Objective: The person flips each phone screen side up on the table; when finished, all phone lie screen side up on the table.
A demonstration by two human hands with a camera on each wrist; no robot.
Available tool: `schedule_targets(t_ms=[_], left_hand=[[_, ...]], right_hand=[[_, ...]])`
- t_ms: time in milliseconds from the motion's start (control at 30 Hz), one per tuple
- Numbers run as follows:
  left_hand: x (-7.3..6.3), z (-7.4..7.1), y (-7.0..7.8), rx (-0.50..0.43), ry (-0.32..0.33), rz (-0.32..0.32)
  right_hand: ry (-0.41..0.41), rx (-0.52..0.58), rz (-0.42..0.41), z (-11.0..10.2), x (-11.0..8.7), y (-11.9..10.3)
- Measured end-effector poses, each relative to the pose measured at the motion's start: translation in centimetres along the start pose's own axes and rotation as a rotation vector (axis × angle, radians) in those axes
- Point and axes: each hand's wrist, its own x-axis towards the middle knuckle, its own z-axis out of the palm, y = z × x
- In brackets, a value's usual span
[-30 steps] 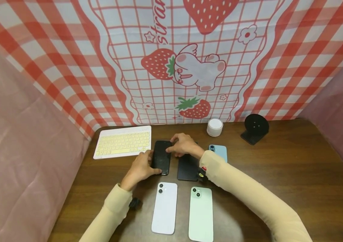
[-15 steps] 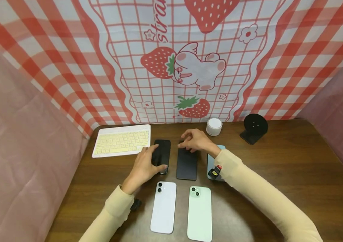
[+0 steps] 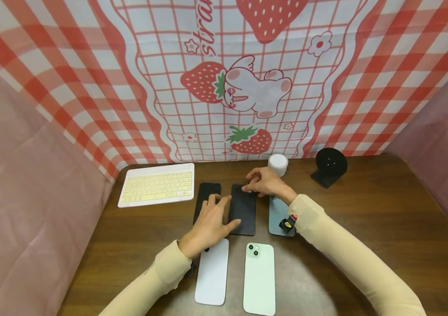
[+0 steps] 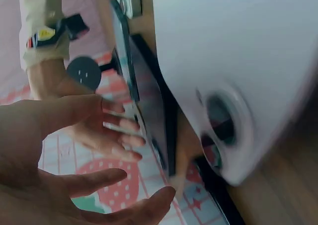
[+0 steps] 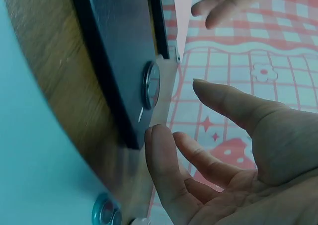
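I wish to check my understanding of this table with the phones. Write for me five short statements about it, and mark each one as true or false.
1. The mint-green smartphone lies with its camera side up. True.
2. In the head view, the keyboard is right of the black stand. False: the keyboard is left of the black stand.
3. The right hand grips the mint-green smartphone. False: the right hand holds nothing; it is at the far end of the dark smartphone.
4. In the head view, the left hand partly covers the pale lavender smartphone. True.
5. The white cylinder is left of the black stand. True.
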Motion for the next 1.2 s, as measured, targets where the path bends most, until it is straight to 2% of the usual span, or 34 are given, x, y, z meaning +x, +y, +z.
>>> schedule_targets(t_ms=[267, 500, 700, 833, 1067, 1200], left_hand=[[0.4, 1.5, 1.6, 0.078, -0.087, 0.031], [0.8, 2.2, 2.6, 0.134, -0.157, 0.000], [1.2, 2.6, 3.2, 0.245, -0.219, -0.039], [1.5, 2.9, 3.5, 0.299, -0.220, -0.037], [1.8, 3.4, 3.8, 0.328, -0.212, -0.033], [2.0, 3.5, 3.9, 0.360, -0.190, -0.010]], right_hand=[[-0.006, 0.017, 0.043, -0.4, 0.2, 0.7], [-0.005, 0.003, 0.059, -0.4, 0.4, 0.9], [-0.009, -0.006, 0.081, -0.1, 0.6, 0.9], [-0.004, -0.006, 0.093, 0.1, 0.8, 0.9], [0.013, -0.019, 0.106, 0.4, 1.1, 1.0], [0.028, -0.021, 0.105, 0.5, 1.2, 1.0]])
